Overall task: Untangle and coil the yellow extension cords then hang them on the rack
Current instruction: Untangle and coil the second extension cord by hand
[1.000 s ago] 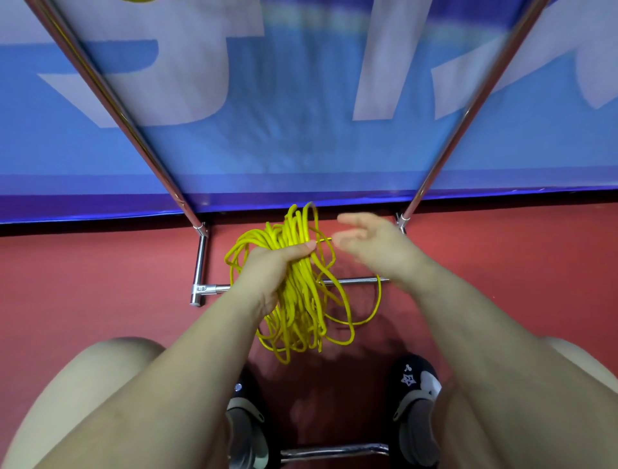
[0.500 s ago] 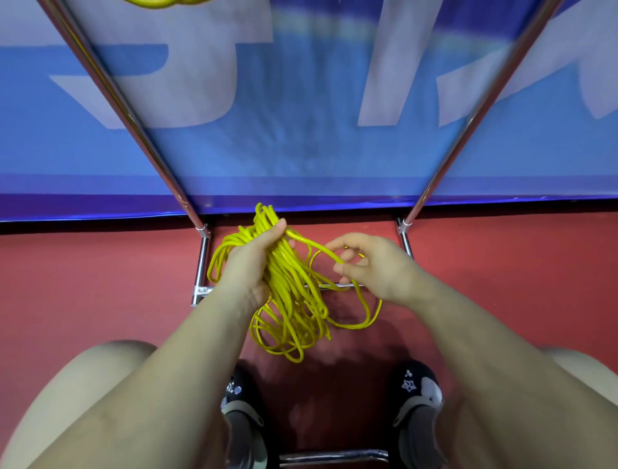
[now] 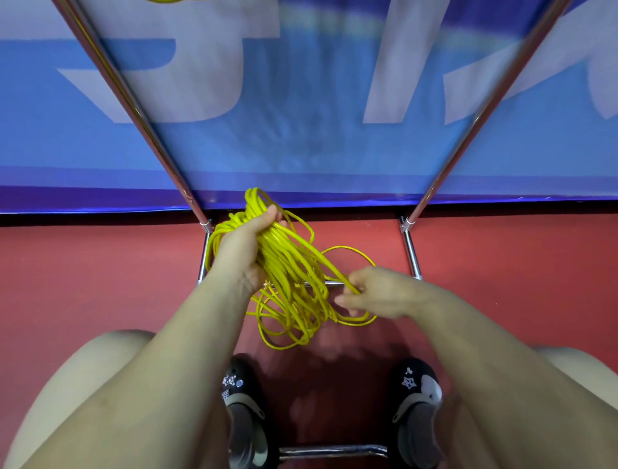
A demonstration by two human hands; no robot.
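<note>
I see the thin, glossy yellow extension cord bunched into a loose, uneven bundle of many strands just above the centre of my view. The strands run packed side by side from 11 o'clock down toward 5 o'clock, then fan out into slack loops that hang at 6 o'clock over the red floor. One wider loop swings out toward 3 o'clock and curls back under the bundle.

The left hand has its grip closed round the upper part of the bundle, fingers wrapped over the strands and the thumb tip showing at the top, with a short hump of cord rising past it at 12 o'clock. The right hand, at 3 o'clock of the bundle, pinches a few strands at their lower end between curled fingers and thumb; its fingertips are blurred, so I cannot count how many strands it has.

Behind the cord, two shiny slanted metal rack poles spread upward to 11 and 1 o'clock, joined low down by a metal crossbar that passes behind the bundle. A blue banner with large pale lettering fills the upper half. A sliver of something yellow shows at the top edge, too cropped to identify. At 6 o'clock, black shoes with star charms stand on either side of another chrome bar, between the person's bare knees.
</note>
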